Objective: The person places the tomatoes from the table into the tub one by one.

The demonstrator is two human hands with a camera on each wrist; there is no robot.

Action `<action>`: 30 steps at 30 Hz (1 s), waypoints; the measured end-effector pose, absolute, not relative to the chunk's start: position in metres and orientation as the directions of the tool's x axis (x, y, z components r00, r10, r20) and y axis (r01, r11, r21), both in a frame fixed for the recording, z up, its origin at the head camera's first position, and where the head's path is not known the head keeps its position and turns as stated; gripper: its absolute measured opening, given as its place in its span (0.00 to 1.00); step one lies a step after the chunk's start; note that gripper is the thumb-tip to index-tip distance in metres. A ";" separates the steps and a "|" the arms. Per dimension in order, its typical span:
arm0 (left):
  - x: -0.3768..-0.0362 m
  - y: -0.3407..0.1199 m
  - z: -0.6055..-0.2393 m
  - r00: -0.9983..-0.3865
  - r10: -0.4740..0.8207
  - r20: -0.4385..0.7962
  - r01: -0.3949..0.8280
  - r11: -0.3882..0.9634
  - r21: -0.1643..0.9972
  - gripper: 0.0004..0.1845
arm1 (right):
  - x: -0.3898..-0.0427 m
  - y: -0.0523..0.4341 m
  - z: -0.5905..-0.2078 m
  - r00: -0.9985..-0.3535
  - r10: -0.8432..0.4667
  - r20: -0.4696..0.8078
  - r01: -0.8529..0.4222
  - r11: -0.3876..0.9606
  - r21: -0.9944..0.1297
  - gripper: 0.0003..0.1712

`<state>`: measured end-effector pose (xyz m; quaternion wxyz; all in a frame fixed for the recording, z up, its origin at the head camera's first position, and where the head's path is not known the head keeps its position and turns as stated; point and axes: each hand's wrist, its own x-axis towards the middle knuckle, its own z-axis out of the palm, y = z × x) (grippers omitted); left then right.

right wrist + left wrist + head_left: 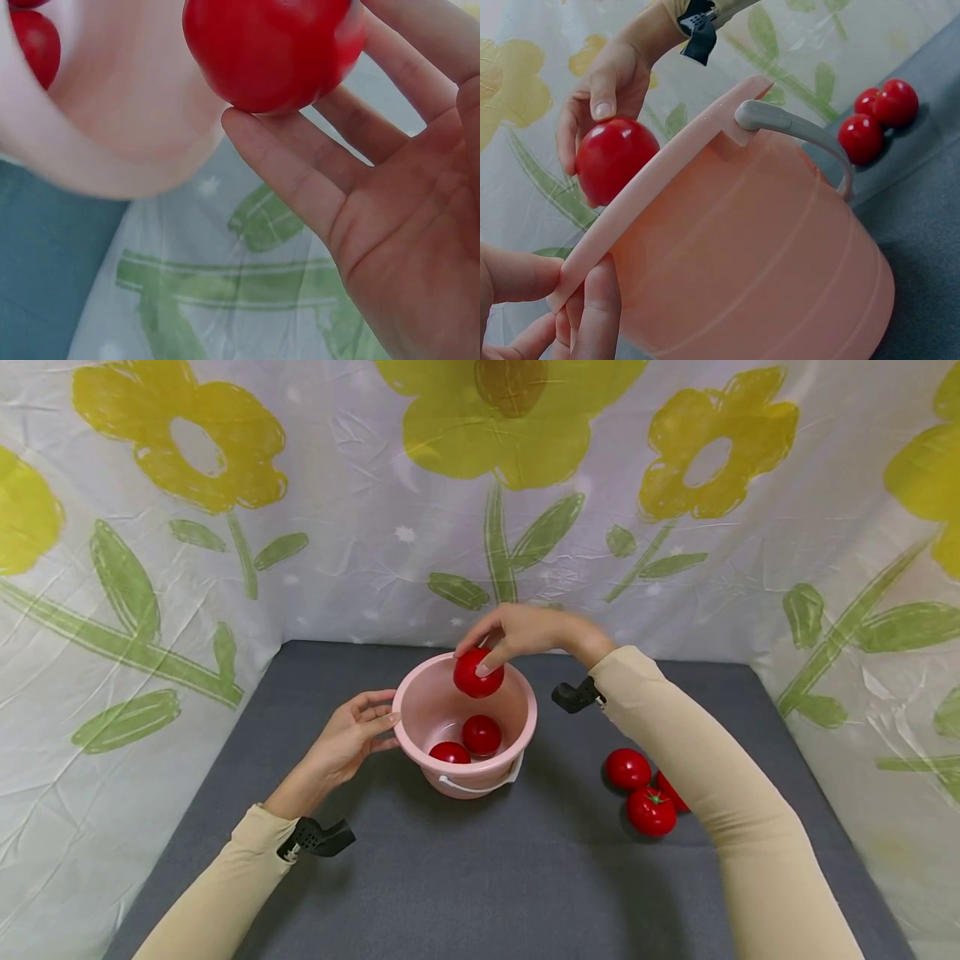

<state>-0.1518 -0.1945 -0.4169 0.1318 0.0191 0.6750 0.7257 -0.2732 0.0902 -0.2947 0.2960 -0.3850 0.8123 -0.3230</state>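
The left hand [347, 745] pinches the unlabelled pink bucket's [420, 693] rim; the right hand [525, 635] grips a tomato [474, 674].

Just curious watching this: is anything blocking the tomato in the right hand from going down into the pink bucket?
Nothing visible does. The right hand holds the tomato over the open bucket; two tomatoes lie at its bottom, with room beside them.

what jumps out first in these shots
The right hand holds a bright red tomato just above the pink bucket at the middle of the grey table, where two more tomatoes lie inside. The left hand holds the bucket's rim, and three tomatoes wait on the table to its right.
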 end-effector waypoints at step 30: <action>-0.153 -0.194 -0.418 -0.963 0.220 -0.159 -0.177 -0.063 0.982 0.27 | -0.282 0.050 -0.330 -0.432 -0.865 -0.255 -0.475 0.458 -0.751 0.26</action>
